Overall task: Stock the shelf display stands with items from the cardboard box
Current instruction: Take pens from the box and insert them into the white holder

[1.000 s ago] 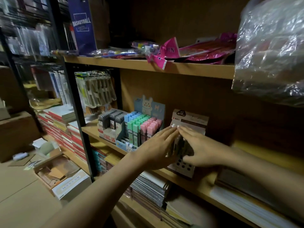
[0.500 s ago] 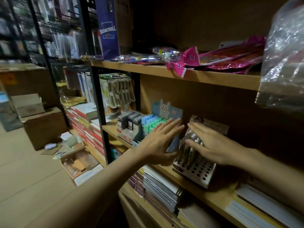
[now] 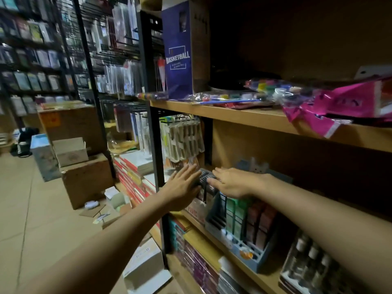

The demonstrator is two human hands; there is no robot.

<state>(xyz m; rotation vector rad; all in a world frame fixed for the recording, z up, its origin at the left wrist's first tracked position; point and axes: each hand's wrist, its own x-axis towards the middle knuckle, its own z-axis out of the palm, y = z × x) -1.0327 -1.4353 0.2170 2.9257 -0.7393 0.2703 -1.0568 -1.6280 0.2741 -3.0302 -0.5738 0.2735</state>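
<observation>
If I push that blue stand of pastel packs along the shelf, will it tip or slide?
The blue display stand looks low with a broad base flat on the wooden shelf, so it would probably slide rather than tip. Its upright pastel packs stand loose in slots and might rattle or lean. It looks like light plastic.

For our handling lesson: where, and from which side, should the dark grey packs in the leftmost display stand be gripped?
Grip the dark grey packs by their exposed top ends, from above and in front. They stand upright, packed close, lower parts walled in by the pale cardboard display stand. Left hand and right hand already flank them, fingers straight.
</observation>
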